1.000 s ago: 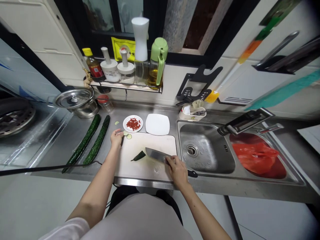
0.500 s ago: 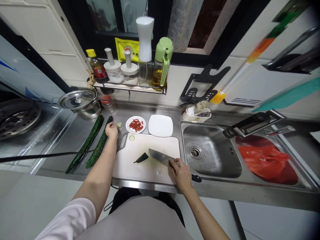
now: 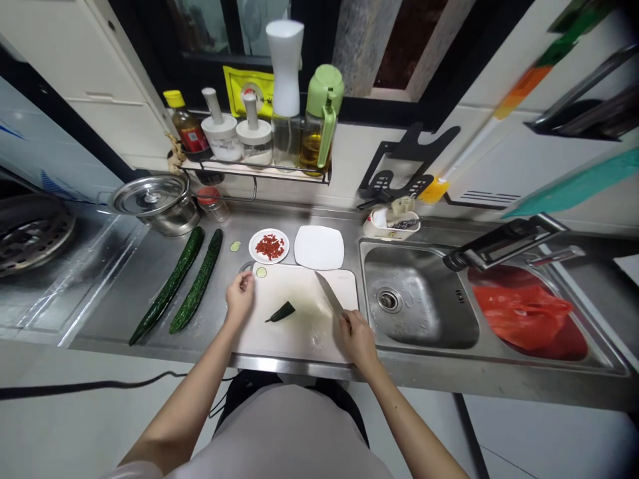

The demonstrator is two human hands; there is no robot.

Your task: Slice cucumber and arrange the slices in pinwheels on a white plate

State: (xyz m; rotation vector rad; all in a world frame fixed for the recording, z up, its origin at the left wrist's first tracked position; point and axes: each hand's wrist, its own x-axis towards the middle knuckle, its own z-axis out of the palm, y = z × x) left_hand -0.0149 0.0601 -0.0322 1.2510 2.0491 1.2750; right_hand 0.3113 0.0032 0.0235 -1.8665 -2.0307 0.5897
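Observation:
My right hand (image 3: 358,338) grips a kitchen knife (image 3: 328,293), its blade angled up and left over the right part of the white cutting board (image 3: 309,279). The hand hides the handle. My left hand (image 3: 240,296) hovers at the board's left edge, fingers loosely curled, with nothing visible in them. Between the hands, a dark green cucumber end (image 3: 281,311) lies on the board. A pale cucumber slice (image 3: 261,272) rests near the top left corner, and another slice (image 3: 234,246) lies on the counter. Two long cucumbers, a left one (image 3: 170,286) and a right one (image 3: 200,283), lie left of the board.
Behind the board are a plate of red berries (image 3: 269,247) and a white square plate (image 3: 319,247). To the right is a steel sink (image 3: 424,299) with a red bag (image 3: 519,316) beyond. A lidded pot (image 3: 174,216) stands back left, below a condiment rack (image 3: 254,170).
My left hand has left the right cucumber and moved right and toward me, to the board's edge. The knife blade has turned to point more away from me.

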